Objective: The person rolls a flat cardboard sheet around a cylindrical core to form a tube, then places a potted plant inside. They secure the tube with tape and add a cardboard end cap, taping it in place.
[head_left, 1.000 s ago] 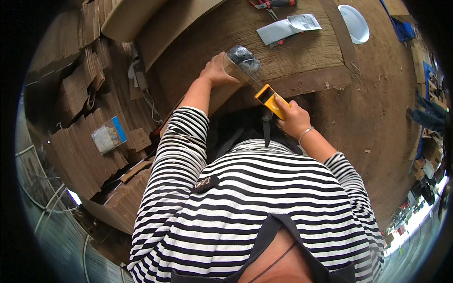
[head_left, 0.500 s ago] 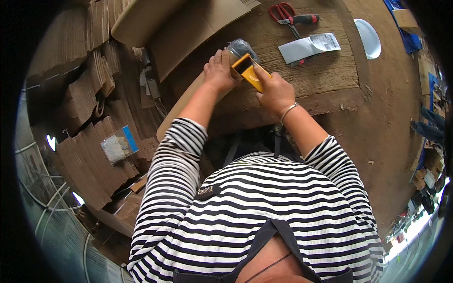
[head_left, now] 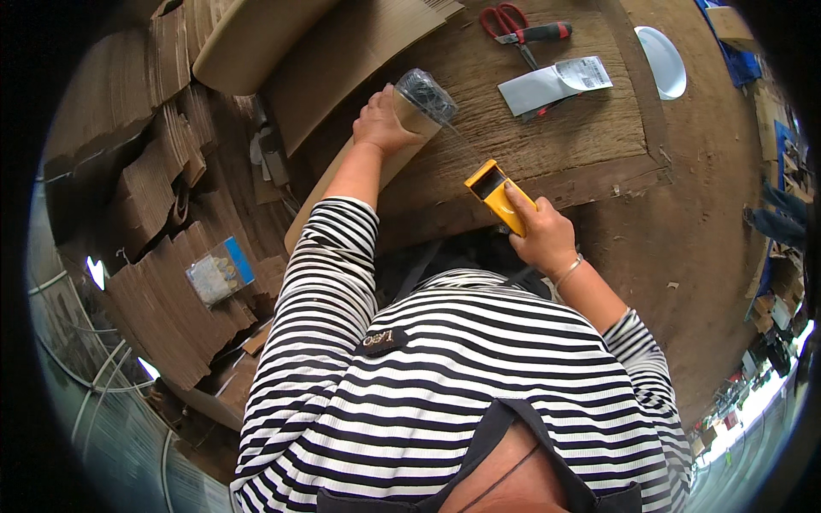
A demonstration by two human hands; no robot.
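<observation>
Gripping the brown tube (head_left: 414, 116) near its plastic-wrapped far end, there's the left hand (head_left: 382, 126), left on the counter (head_left: 590, 130)! Apart from it, the right hand (head_left: 545, 237) clasps a yellow tape dispenser (head_left: 503, 200), near side; red-handled scissors (head_left: 546, 33) lie far.

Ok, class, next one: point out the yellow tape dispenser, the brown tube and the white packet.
Yellow tape dispenser (head_left: 500, 208): head view, on its yellow body.
Brown tube (head_left: 411, 115): head view, on its side near the plastic-wrapped end.
White packet (head_left: 532, 91): head view, on its plain part.
</observation>
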